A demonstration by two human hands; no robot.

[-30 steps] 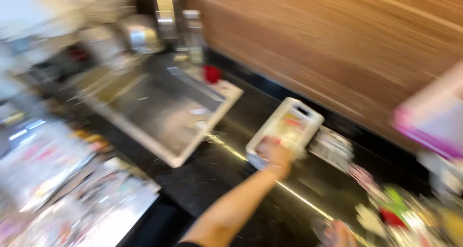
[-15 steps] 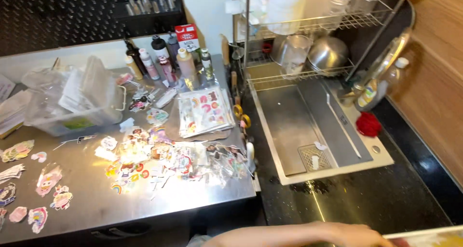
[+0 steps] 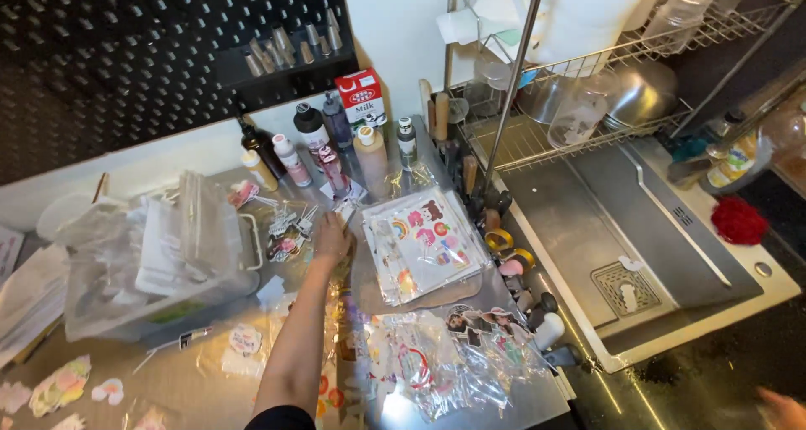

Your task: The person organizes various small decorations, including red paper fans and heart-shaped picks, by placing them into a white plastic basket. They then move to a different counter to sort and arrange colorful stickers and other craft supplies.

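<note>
My left hand (image 3: pixel 332 237) reaches forward over the steel counter (image 3: pixel 193 375), fingers down among small clear packets of stickers (image 3: pixel 290 228). Just right of it lies a stack of clear sleeves with colourful stickers (image 3: pixel 424 245). To its left stands a clear plastic box (image 3: pixel 159 262) stuffed with bags and papers. Only a blurred edge of my right hand (image 3: pixel 785 409) shows at the bottom right corner, above the dark counter; what it holds is out of view.
Several sauce bottles (image 3: pixel 319 149) and a milk carton (image 3: pixel 361 98) stand at the back. More sticker packets (image 3: pixel 453 354) lie near the counter's front. A steel sink (image 3: pixel 638 254) with a dish rack (image 3: pixel 571 102) is at right, with a red scrubber (image 3: pixel 739 220) beside it.
The view has swung left from the sink and dark counter to the steel counter. My left arm now reaches out to the sticker packets; the white tray has gone out of view.
</note>
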